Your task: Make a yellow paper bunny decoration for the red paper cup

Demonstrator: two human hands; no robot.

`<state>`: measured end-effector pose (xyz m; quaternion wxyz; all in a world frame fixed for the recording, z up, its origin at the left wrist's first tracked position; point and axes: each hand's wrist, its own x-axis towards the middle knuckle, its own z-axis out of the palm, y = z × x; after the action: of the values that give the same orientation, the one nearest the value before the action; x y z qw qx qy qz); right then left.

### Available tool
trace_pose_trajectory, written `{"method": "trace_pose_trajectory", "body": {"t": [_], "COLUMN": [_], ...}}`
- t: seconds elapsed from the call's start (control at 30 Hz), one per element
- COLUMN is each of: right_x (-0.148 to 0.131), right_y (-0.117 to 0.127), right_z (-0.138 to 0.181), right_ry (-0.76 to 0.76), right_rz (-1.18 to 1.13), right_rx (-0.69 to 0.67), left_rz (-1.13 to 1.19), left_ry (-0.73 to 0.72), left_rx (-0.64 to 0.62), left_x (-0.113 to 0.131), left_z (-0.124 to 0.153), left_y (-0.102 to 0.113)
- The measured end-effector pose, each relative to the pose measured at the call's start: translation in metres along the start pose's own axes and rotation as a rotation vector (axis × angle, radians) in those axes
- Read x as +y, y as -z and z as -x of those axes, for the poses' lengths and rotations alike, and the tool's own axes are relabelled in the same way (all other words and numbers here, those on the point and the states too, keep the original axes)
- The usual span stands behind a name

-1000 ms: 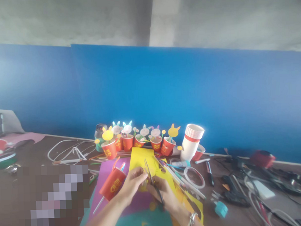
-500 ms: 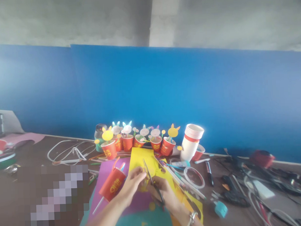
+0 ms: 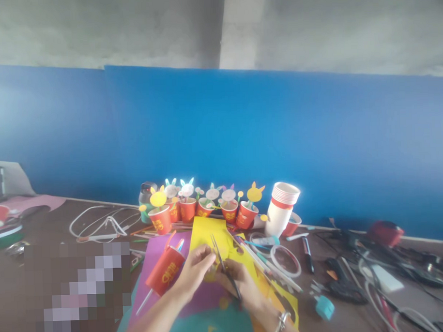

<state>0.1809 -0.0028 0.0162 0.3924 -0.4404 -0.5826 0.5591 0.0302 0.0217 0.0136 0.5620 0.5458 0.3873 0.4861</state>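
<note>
My right hand is closed on a pair of scissors, whose blades point up and away from me. My left hand is closed in a pinch on a small yellow piece of paper, partly hidden by the fingers, just left of the blades. Beneath both hands lie a yellow sheet, a purple sheet and a teal sheet. A red paper cup with sticks in it lies tipped over beside my left wrist. A small yellow disc rests on the sheets.
Behind the sheets stands a row of red cups with paper animal heads on sticks. A stack of white cups is right of them. Further right are a tape ring, a marker, a glue gun and tangled cables.
The scissors' blades have come slightly closer together. Both hands stay in nearly the same place.
</note>
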Motion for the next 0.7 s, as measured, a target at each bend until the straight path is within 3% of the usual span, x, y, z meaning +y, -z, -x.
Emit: {"method": "trace_pose_trajectory", "body": {"t": [0.7], "right_x": [0.0052], "right_y": [0.0041], "right_z": [-0.0014], "right_ry": [-0.067], "right_rz": [-0.013], "right_rx": [-0.045], "left_rz": [0.008], "left_ry": [0.021], "left_rx": [-0.016], "left_x": [0.0012], "left_z": [-0.0011], "left_y": [0.0024]}}
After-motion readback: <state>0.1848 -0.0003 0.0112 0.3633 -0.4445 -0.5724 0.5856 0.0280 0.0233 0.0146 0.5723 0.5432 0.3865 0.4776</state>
